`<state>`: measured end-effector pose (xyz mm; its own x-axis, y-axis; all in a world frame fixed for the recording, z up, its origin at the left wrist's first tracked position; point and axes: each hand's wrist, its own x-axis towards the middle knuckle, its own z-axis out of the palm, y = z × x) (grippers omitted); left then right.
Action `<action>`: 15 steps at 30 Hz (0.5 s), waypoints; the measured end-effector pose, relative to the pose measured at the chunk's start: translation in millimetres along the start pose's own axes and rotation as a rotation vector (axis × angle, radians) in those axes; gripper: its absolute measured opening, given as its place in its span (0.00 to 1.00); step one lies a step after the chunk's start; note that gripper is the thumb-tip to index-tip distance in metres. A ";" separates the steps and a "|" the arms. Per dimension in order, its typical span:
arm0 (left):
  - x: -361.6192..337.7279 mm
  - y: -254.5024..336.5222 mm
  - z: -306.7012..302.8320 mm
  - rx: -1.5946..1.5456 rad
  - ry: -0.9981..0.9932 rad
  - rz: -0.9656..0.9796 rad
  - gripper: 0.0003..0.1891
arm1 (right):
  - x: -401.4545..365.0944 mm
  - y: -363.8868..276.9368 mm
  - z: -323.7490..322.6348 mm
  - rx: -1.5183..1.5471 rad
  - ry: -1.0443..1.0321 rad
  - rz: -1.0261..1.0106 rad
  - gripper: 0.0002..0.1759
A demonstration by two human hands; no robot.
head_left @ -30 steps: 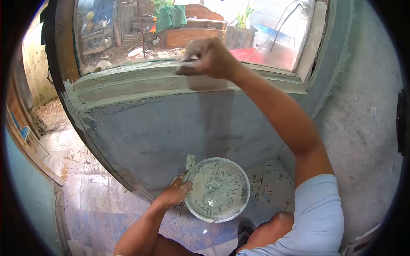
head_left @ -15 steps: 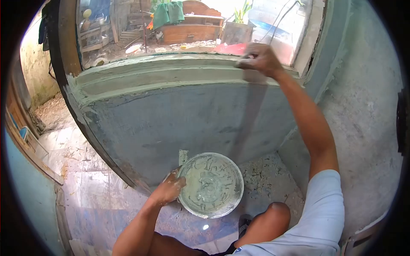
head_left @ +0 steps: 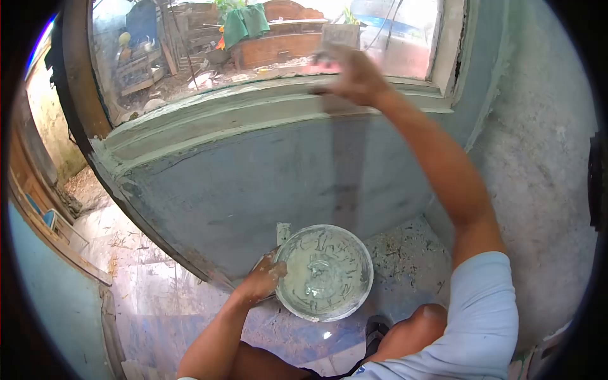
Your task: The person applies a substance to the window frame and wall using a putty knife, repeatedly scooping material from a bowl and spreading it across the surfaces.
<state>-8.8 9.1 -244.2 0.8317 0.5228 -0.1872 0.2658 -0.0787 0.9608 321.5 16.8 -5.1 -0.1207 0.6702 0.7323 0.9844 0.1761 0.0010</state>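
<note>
My left hand (head_left: 266,280) grips the left rim of a round basin (head_left: 366,297). Wet, pale green-grey paste (head_left: 320,272) coats its inside. A flat, paste-smeared strip (head_left: 283,233) sticks up behind the rim just above that hand; its lower end is hidden. My right hand (head_left: 354,76) is raised in front of the window ledge (head_left: 221,120), its fingers bent and smeared by motion. A small dark shape shows by the thumb, but I cannot make out whether it is something held. Pale green coating covers the stepped ledge.
The window pane (head_left: 183,63) shows a wooden cabinet (head_left: 278,50) with a green cloth (head_left: 247,25) outside. Below the ledge stands a blue-grey wall (head_left: 253,183), curving left to a dark edge. Debris litters the floor corner (head_left: 405,259). A rough grey wall (head_left: 538,190) rises at the right.
My right hand has swept left along the ledge. The basin and my left hand sit slightly further right in view, as the camera has turned a little.
</note>
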 end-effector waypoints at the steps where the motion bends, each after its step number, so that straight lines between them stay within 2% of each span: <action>1: -2.8 2.1 1.7 -0.002 0.008 0.001 0.24 | -14.9 15.7 -17.0 -0.035 0.040 -0.005 0.33; 2: -7.9 6.2 3.2 -0.024 0.048 0.004 0.24 | -28.5 28.7 -33.9 -0.070 0.081 -0.009 0.32; 4: -12.5 10.0 3.2 -0.055 0.100 0.011 0.23 | -44.4 40.6 -66.0 -0.149 -0.040 0.235 0.30; 5: -12.1 9.8 -0.1 -0.031 0.078 -0.015 0.23 | -44.6 14.1 -74.5 -0.091 -0.042 0.289 0.27; 7: -7.5 9.2 -2.9 -0.004 0.048 -0.038 0.23 | -34.3 -13.7 -41.3 0.138 0.088 -0.203 0.24; 9: -0.7 7.8 -7.6 0.024 -0.040 -0.085 0.25 | -25.4 -75.9 -3.8 0.110 -0.090 -0.279 0.28; 10: 2.2 7.1 -8.1 0.040 -0.051 -0.084 0.25 | -12.5 -102.0 18.6 0.020 -0.154 -0.429 0.31; 11: 4.5 5.7 -5.7 0.067 -0.042 -0.049 0.24 | -2.9 -112.9 57.7 -0.025 -0.031 -0.578 0.33; 12: 6.0 2.2 -2.2 0.094 -0.034 -0.013 0.24 | 3.6 -135.6 65.8 -0.018 -0.112 -0.496 0.33; 13: 13.2 -12.9 -3.5 0.057 -0.027 -0.088 0.23 | 8.8 -152.8 69.9 -0.009 -0.192 -0.407 0.33; 15: 12.2 -10.7 -4.1 0.093 -0.024 -0.075 0.22 | 13.7 -146.9 98.1 0.041 0.072 -0.552 0.34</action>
<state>-3.5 19.9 -256.0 0.8187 0.5101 -0.2638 0.3711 -0.1193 0.9209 162.7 70.8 -62.1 -0.6064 0.4200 0.6752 0.7717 0.5157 0.3722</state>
